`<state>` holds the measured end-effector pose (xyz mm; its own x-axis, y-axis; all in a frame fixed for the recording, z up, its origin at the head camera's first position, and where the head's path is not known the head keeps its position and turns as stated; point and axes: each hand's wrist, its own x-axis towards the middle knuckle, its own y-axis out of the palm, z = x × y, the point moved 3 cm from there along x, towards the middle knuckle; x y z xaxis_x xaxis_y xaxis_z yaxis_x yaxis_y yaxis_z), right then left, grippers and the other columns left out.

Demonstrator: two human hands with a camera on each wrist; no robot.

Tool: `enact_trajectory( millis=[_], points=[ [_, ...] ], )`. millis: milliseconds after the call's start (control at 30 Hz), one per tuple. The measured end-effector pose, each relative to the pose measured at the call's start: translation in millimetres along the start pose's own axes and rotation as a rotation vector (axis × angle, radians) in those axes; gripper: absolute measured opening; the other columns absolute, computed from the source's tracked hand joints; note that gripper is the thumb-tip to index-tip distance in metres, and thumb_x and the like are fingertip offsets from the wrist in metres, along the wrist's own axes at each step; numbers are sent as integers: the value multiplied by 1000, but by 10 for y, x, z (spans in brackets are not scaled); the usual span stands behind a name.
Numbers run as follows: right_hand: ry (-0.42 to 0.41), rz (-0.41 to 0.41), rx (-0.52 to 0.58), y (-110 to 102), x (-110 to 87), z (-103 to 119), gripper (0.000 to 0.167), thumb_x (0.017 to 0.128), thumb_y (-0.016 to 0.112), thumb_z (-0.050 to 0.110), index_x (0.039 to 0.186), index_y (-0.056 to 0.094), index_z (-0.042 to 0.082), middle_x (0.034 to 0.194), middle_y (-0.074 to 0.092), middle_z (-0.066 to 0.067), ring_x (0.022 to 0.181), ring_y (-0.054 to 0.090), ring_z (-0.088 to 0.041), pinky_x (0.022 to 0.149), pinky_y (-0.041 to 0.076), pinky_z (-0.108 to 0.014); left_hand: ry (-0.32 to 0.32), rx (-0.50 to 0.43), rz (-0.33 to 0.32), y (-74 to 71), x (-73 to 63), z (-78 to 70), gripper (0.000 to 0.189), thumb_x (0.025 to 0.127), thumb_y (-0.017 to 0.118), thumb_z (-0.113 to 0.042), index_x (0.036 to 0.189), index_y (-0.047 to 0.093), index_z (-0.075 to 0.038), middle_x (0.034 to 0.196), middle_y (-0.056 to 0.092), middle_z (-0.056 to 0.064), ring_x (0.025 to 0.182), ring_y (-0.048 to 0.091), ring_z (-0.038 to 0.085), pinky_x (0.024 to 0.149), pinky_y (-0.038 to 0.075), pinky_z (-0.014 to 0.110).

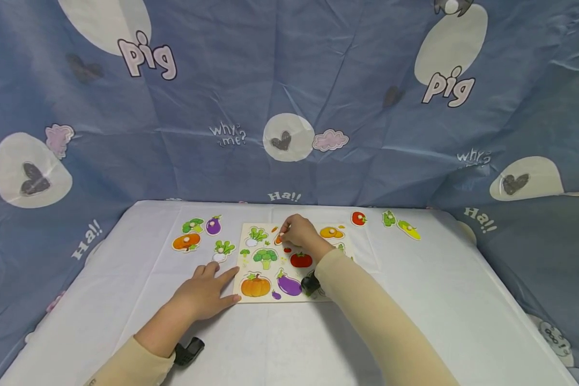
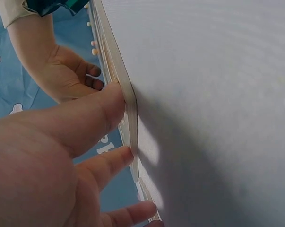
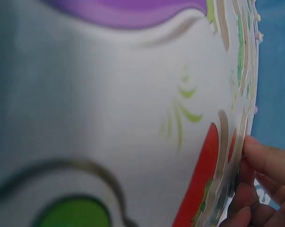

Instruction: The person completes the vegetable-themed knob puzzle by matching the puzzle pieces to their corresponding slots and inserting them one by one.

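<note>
A wooden vegetable puzzle board point(image 1: 270, 272) lies flat in the middle of the table, printed with a pumpkin, an eggplant, broccoli and a tomato among others. At its far side my right hand point(image 1: 299, 233) bends its fingers and pinches an orange carrot piece point(image 1: 278, 239) over the carrot picture; the fingers partly hide it. In the right wrist view the right fingertips point(image 3: 258, 153) are low at the board's surface. My left hand point(image 1: 203, 294) rests by the board's left edge, fingers spread. Its thumb point(image 2: 104, 104) and a fingertip touch that edge in the left wrist view.
Left of the board lie a broccoli piece point(image 1: 193, 225), an eggplant piece point(image 1: 213, 225), a pumpkin piece point(image 1: 186, 242) and a white radish piece point(image 1: 223, 250). To the right are a tomato piece point(image 1: 358, 219), a green vegetable piece point(image 1: 388, 219) and a corn piece point(image 1: 408, 230).
</note>
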<state>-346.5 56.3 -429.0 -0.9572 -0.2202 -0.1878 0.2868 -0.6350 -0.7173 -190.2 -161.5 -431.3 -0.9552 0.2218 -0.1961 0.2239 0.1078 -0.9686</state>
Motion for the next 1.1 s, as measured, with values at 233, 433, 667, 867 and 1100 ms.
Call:
enact_trajectory(
  millis=[233, 433, 667, 867, 1100],
  points=[
    [13, -22, -37, 5, 11, 1, 10, 90, 76, 14, 87, 67, 12, 86, 64, -4, 77, 55, -22, 68, 45, -33, 4, -5, 2, -13, 4, -11, 74, 88, 69, -55, 149, 50, -19, 140, 43, 24, 118, 42, 39, 96, 47, 60],
    [11, -30, -39, 21, 13, -20, 11, 89, 77, 15, 87, 67, 13, 86, 64, -3, 77, 54, -21, 69, 44, -33, 6, -12, 5, -10, 11, -12, 74, 87, 70, -55, 149, 50, -19, 139, 43, 24, 118, 42, 38, 96, 48, 59],
    [19, 15, 11, 45, -5, -32, 9, 90, 76, 13, 89, 67, 11, 87, 63, -5, 74, 54, -21, 63, 46, -31, 1, -8, 10, 5, 5, 2, 74, 87, 70, -55, 149, 50, -19, 140, 43, 24, 118, 42, 38, 95, 48, 59],
    [38, 41, 29, 41, -15, -34, 9, 91, 75, 13, 89, 67, 10, 88, 63, -7, 71, 53, -21, 59, 46, -30, 5, -6, 6, -6, -4, -12, 74, 87, 69, -56, 149, 50, -19, 140, 43, 24, 118, 43, 38, 95, 48, 60],
    [28, 98, 118, 17, -9, -62, 6, 93, 73, 9, 95, 67, 8, 90, 63, -9, 69, 54, -18, 57, 46, -28, 4, -9, 5, -30, -21, -28, 74, 88, 69, -55, 148, 50, -18, 140, 43, 24, 118, 43, 39, 94, 48, 60]
  ],
)
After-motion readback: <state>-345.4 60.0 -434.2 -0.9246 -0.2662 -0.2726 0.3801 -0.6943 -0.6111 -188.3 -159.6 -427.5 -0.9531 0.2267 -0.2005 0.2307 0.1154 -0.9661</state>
